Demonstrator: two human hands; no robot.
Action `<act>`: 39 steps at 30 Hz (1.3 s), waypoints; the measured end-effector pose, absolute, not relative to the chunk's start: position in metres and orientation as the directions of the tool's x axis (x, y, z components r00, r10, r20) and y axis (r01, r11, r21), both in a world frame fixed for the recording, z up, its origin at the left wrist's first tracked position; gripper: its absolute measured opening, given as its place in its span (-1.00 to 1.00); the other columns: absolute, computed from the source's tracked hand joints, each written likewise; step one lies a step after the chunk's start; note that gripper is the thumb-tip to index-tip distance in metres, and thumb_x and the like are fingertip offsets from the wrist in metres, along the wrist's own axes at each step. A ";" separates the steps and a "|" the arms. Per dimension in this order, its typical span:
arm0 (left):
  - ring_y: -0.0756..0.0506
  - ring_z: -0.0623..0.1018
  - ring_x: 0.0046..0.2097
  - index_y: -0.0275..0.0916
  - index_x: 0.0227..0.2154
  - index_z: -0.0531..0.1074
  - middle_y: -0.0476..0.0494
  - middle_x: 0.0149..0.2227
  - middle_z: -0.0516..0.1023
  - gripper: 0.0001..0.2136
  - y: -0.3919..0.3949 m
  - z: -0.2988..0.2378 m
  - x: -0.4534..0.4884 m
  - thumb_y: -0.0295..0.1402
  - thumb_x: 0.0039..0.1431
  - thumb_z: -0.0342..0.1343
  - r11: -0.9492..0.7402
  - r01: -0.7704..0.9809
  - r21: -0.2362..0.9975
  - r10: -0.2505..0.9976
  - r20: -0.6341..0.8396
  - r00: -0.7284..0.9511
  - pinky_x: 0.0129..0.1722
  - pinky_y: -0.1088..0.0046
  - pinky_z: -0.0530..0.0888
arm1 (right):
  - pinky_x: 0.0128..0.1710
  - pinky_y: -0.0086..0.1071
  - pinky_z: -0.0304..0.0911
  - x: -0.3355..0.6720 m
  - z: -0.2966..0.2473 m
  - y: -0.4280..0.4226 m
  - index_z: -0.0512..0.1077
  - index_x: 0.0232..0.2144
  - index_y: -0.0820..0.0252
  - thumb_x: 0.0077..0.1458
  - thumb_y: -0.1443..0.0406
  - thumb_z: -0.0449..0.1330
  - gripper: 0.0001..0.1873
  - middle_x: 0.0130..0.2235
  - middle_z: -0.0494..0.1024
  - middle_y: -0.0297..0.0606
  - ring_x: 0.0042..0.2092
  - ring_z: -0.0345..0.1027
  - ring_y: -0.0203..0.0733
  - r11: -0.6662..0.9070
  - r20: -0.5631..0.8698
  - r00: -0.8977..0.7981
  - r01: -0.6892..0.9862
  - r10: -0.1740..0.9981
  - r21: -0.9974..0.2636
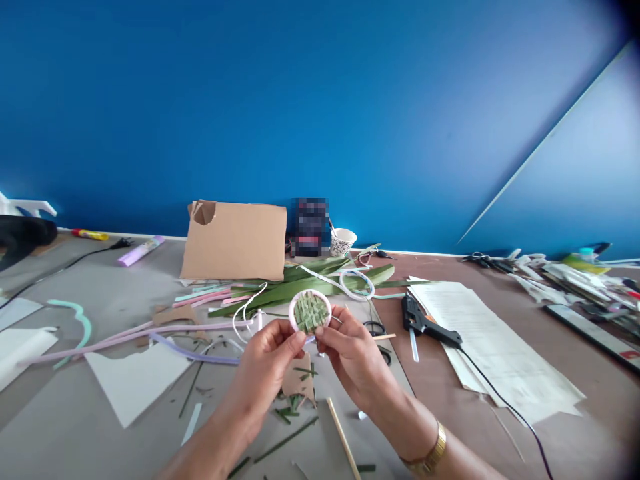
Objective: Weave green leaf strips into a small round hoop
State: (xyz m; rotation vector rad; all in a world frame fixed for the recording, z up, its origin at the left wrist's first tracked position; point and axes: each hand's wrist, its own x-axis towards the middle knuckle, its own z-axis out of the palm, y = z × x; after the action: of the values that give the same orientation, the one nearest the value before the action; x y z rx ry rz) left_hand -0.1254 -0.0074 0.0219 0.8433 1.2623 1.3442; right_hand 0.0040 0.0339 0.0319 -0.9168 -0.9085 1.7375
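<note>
Between my two hands, above the table, is a small round disc of woven green leaf strips (311, 312) with a pale pink rim. My left hand (270, 357) pinches its lower left edge between thumb and fingers. On the other side, my right hand (353, 350) grips the lower right edge, its thumb and finger pressed near the rim. Below the hands lie leaf scraps (287, 412) and a small piece of brown cardboard (299, 381). Scissors (384, 347) sit partly hidden behind my right hand.
Long green leaves (320, 283) and pastel strips (125, 337) spread behind and to the left. A cardboard sheet (235, 241) leans at the wall near a paper cup (344, 241). Right stands a glue gun (425, 321) with its cord, on papers (480, 340). A wooden stick (343, 437) lies in front.
</note>
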 end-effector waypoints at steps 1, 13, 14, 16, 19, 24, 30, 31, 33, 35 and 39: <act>0.02 0.38 -0.44 -0.27 -0.45 0.45 0.03 -0.52 0.42 -0.76 -0.008 0.023 -0.125 -0.18 -0.06 0.26 0.124 -0.232 0.965 0.966 -0.171 -0.195 -0.38 0.51 0.32 | -0.43 -0.45 0.04 0.004 0.031 0.034 0.38 -0.32 0.22 -0.28 0.36 0.35 -0.63 -0.47 0.46 -0.41 -0.47 0.15 -0.39 -0.284 -0.179 -0.281 -0.392 0.943 -0.875; 0.00 0.38 -0.41 -0.26 -0.49 0.45 0.03 -0.51 0.43 -0.82 -0.008 0.026 -0.125 -0.24 -0.04 0.22 0.137 -0.238 0.962 0.953 -0.193 -0.235 -0.33 0.47 0.33 | -0.42 -0.47 0.09 0.005 0.034 0.035 0.42 -0.37 0.22 -0.29 0.36 0.38 -0.67 -0.45 0.40 -0.41 -0.46 0.18 -0.38 -0.344 -0.154 -0.410 -0.444 0.899 -0.827; 0.00 0.37 -0.41 -0.26 -0.50 0.44 0.03 -0.51 0.42 -0.83 -0.008 0.027 -0.125 -0.25 -0.04 0.21 0.137 -0.240 0.961 0.951 -0.195 -0.239 -0.33 0.46 0.33 | -0.42 -0.47 0.10 0.005 0.034 0.035 0.42 -0.38 0.22 -0.28 0.36 0.38 -0.68 -0.45 0.40 -0.41 -0.46 0.18 -0.38 -0.347 -0.149 -0.423 -0.443 0.894 -0.827; -0.01 0.36 -0.42 -0.26 -0.51 0.43 0.03 -0.51 0.41 -0.84 -0.008 0.028 -0.125 -0.26 -0.04 0.20 0.143 -0.240 0.960 0.947 -0.203 -0.250 -0.35 0.46 0.32 | -0.41 -0.47 0.10 0.006 0.034 0.036 0.42 -0.39 0.22 -0.27 0.36 0.37 -0.70 -0.46 0.39 -0.41 -0.46 0.17 -0.38 -0.352 -0.142 -0.441 -0.442 0.886 -0.825; -0.01 0.35 -0.44 -0.25 -0.53 0.42 0.03 -0.54 0.38 -0.86 -0.008 0.029 -0.124 -0.29 -0.04 0.17 0.131 -0.181 0.975 0.945 -0.178 -0.275 -0.39 0.47 0.30 | -0.41 -0.46 0.10 0.006 0.031 0.036 0.42 -0.40 0.22 -0.25 0.37 0.36 -0.72 -0.46 0.39 -0.40 -0.47 0.17 -0.38 -0.370 -0.146 -0.461 -0.443 0.875 -0.817; 0.01 0.32 -0.46 -0.24 -0.54 0.41 0.05 -0.56 0.36 -0.90 -0.008 0.025 -0.126 -0.33 -0.02 0.15 0.103 -0.147 0.984 0.946 -0.142 -0.291 -0.42 0.50 0.27 | -0.38 -0.44 0.11 0.007 0.029 0.037 0.43 -0.40 0.21 -0.19 0.33 0.34 -0.78 -0.49 0.40 -0.39 -0.47 0.19 -0.35 -0.394 -0.120 -0.506 -0.479 0.854 -0.785; 0.03 0.31 -0.47 -0.27 -0.53 0.42 0.04 -0.54 0.39 -0.90 -0.006 0.020 -0.127 -0.35 -0.07 0.18 0.154 -0.300 0.941 0.945 -0.230 -0.235 -0.42 0.51 0.28 | -0.38 -0.47 0.11 0.010 0.030 0.036 0.45 -0.34 0.22 -0.16 0.33 0.32 -0.76 -0.44 0.42 -0.37 -0.45 0.20 -0.37 -0.374 -0.102 -0.495 -0.489 0.863 -0.788; 0.04 0.31 -0.47 -0.28 -0.54 0.42 0.04 -0.55 0.39 -0.89 -0.005 0.021 -0.127 -0.35 -0.08 0.19 0.163 -0.328 0.931 0.944 -0.244 -0.221 -0.42 0.52 0.28 | -0.38 -0.47 0.11 0.010 0.031 0.036 0.45 -0.34 0.22 -0.15 0.33 0.31 -0.76 -0.44 0.42 -0.36 -0.45 0.21 -0.37 -0.369 -0.096 -0.494 -0.493 0.864 -0.788; 0.05 0.32 -0.49 -0.28 -0.58 0.40 0.05 -0.58 0.38 -0.88 -0.005 0.022 -0.126 -0.37 -0.11 0.21 0.181 -0.394 0.901 0.937 -0.280 -0.208 -0.44 0.53 0.28 | -0.38 -0.46 0.12 0.010 0.031 0.037 0.45 -0.33 0.22 -0.14 0.31 0.29 -0.76 -0.45 0.40 -0.36 -0.45 0.20 -0.35 -0.359 -0.088 -0.482 -0.506 0.872 -0.784; 0.06 0.32 -0.51 -0.28 -0.61 0.38 0.06 -0.60 0.37 -0.87 -0.005 0.025 -0.128 -0.39 -0.14 0.23 0.185 -0.473 0.861 0.926 -0.314 -0.209 -0.45 0.54 0.29 | -0.39 -0.44 0.12 0.011 0.033 0.038 0.44 -0.32 0.20 -0.14 0.28 0.28 -0.75 -0.45 0.39 -0.37 -0.46 0.19 -0.34 -0.344 -0.104 -0.433 -0.524 0.896 -0.779; 0.06 0.36 -0.50 -0.27 -0.60 0.37 0.06 -0.59 0.40 -0.84 -0.002 0.030 -0.137 -0.38 -0.12 0.25 0.080 -0.570 0.817 0.930 -0.266 -0.252 -0.39 0.51 0.35 | -0.45 -0.43 0.08 0.013 0.032 0.044 0.44 -0.34 0.17 -0.14 0.23 0.26 -0.77 -0.43 0.38 -0.39 -0.50 0.15 -0.36 -0.211 -0.122 -0.226 -0.430 0.966 -0.878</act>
State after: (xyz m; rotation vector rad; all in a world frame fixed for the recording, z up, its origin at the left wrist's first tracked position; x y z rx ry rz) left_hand -0.1375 -0.0018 0.0302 0.4647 1.0595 1.5169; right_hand 0.0131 0.0439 0.0317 -0.8714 -0.8956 1.6623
